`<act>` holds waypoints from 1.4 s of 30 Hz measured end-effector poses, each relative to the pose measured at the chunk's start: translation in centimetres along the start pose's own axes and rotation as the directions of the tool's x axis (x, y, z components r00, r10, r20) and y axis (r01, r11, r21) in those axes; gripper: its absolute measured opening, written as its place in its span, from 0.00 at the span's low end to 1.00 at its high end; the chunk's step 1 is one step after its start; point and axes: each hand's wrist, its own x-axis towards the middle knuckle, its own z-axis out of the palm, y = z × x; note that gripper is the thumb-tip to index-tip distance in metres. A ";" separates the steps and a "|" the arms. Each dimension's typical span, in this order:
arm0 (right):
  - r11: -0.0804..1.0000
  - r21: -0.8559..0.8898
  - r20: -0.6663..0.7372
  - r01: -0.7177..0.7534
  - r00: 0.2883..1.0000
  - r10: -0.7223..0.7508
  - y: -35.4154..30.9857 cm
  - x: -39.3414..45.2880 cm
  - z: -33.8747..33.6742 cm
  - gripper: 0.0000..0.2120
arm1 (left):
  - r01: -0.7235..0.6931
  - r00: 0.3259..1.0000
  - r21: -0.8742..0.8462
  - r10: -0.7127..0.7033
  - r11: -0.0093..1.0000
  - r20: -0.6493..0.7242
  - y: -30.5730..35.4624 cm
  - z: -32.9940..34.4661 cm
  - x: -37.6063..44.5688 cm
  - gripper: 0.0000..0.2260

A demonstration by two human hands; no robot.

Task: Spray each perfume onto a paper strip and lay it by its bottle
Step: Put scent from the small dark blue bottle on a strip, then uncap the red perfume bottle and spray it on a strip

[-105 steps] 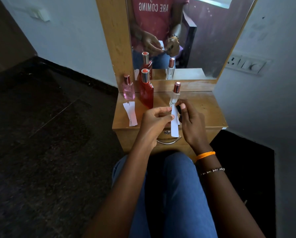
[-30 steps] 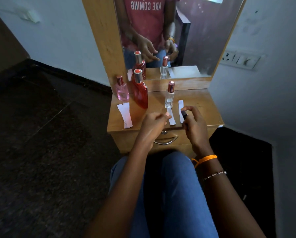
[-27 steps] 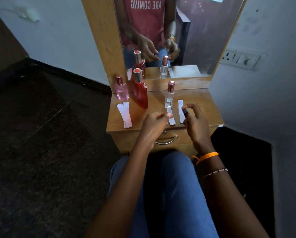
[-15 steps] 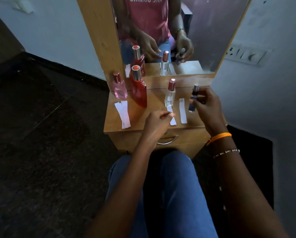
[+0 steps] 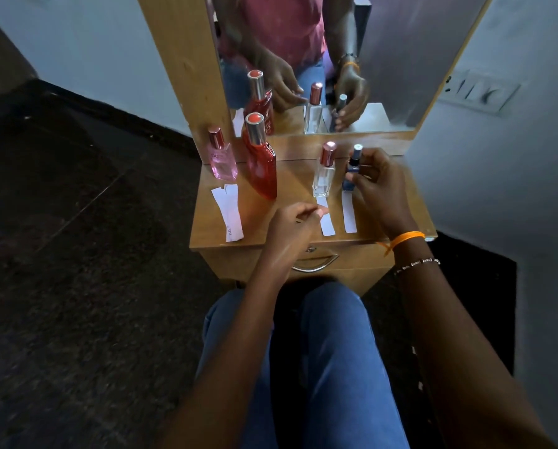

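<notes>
On the small wooden dressing table (image 5: pixel 297 176) stand a pink bottle (image 5: pixel 222 157), a tall red bottle (image 5: pixel 260 157) and a clear bottle (image 5: pixel 324 171). My right hand (image 5: pixel 379 186) grips a slim dark blue bottle (image 5: pixel 352 171), upright just right of the clear one, its base at or just above the tabletop. White paper strips lie in front: one (image 5: pixel 229 213) below the pink bottle, one (image 5: pixel 326 220) below the clear bottle, one (image 5: pixel 348 213) below the blue bottle. My left hand (image 5: pixel 292 226) hovers with fingers curled beside the middle strip; I cannot tell if it touches it.
A mirror (image 5: pixel 319 59) in a wooden frame rises behind the bottles and reflects them and the hands. A drawer with a metal handle (image 5: pixel 314 265) faces my knees. A wall with a switch plate (image 5: pixel 480 92) is close on the right; dark floor lies to the left.
My right hand lifted the dark blue bottle from the table's front, carried it right and back, and now holds it upright beside the clear bottle. My left hand stayed by the strips.
</notes>
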 end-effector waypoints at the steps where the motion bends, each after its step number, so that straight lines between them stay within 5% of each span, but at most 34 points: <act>1: 1.000 0.001 -0.001 -0.005 1.000 0.005 0.0 0.0 0.0 0.15 | -0.002 1.000 -0.001 0.002 1.000 -0.001 -0.1 0.0 0.0 0.09; 6: 0.998 0.013 0.012 -0.057 0.998 0.056 -0.4 -0.6 -0.3 0.19 | 0.002 1.000 0.016 -0.002 1.000 0.009 -0.1 0.0 -0.1 0.10; 12: 0.997 0.025 -0.346 -0.070 0.935 0.074 -2.9 -5.4 1.6 0.07 | -0.143 0.980 0.139 0.159 0.980 -0.118 -0.8 -2.3 -1.0 0.09; 16: 0.993 0.030 -0.126 -0.117 0.985 0.120 -3.8 -8.4 5.5 0.07 | -0.174 0.911 0.315 0.274 0.933 -0.307 -1.7 -5.6 -1.6 0.10; 19: 0.992 -0.020 0.067 -0.125 0.990 0.126 -4.8 -9.1 8.3 0.07 | -0.044 0.867 0.450 0.258 0.892 -0.426 -2.6 -7.8 -1.8 0.13; 22: 0.991 -0.085 0.169 -0.103 0.979 0.116 -5.8 -9.1 10.7 0.11 | 0.099 0.893 0.526 0.158 0.845 -0.421 -3.7 -8.7 -2.0 0.15; 32: 0.938 0.007 0.070 -0.348 0.935 0.346 -7.4 -7.3 14.9 0.09 | 0.026 0.925 0.531 0.181 0.847 -0.333 -5.6 -9.3 -1.2 0.13; 42: 0.941 -0.110 0.016 -0.320 0.946 0.324 -7.3 -6.4 15.4 0.06 | 0.007 0.940 0.484 0.159 0.875 -0.303 -5.5 -9.5 -1.3 0.14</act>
